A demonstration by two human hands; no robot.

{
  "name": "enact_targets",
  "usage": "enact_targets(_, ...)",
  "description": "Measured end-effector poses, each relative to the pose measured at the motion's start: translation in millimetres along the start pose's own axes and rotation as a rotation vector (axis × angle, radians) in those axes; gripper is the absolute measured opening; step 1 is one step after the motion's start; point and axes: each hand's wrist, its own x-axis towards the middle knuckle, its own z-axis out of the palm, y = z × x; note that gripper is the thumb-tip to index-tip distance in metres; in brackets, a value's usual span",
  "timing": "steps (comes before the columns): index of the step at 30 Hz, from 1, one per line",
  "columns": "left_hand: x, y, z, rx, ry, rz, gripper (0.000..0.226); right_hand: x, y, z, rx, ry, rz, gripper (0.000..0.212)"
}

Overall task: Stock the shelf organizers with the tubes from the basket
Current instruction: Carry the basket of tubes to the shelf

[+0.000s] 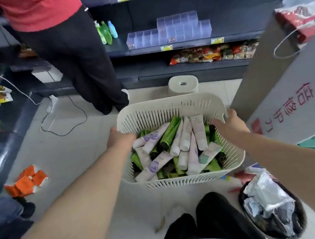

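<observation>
A cream slotted basket (168,108) is held in front of me above the floor, full of several white and green tubes (177,149). My left hand (119,137) grips its left rim, fingers curled inside. My right hand (228,122) grips the right rim the same way. Clear plastic shelf organizers (172,30) stand empty on the dark middle shelf ahead, stacked in two tiers.
A person in a red top and black trousers (75,56) stands at the left of the shelf. A cream stool (183,85) sits on the floor ahead. Orange packets (26,181) lie left, a black bin (272,210) right, a grey counter (289,84) far right.
</observation>
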Motion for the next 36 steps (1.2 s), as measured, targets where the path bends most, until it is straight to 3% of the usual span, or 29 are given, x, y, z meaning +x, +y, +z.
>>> enact_targets(6, 90, 83, 12, 0.030, -0.029, 0.044, 0.035, 80, -56, 1, 0.092, 0.028, 0.045, 0.052)
enact_targets(13, 180, 153, 25, 0.058, -0.060, 0.049, 0.049, 166, -120, -5, 0.117, 0.077, 0.093, 0.057)
enact_targets(23, 342, 212, 35, 0.111, -0.240, 0.098, 0.039, 253, -209, 48, 0.172, 0.206, 0.284, 0.058)
enact_targets(26, 386, 233, 30, 0.144, -0.297, 0.140, 0.048, 264, -239, 68, 0.175, 0.270, 0.372, 0.061)
enact_targets(36, 481, 299, 65, 0.245, -0.269, 0.148, 0.042, 358, -274, 81, 0.244, 0.263, 0.414, 0.057)
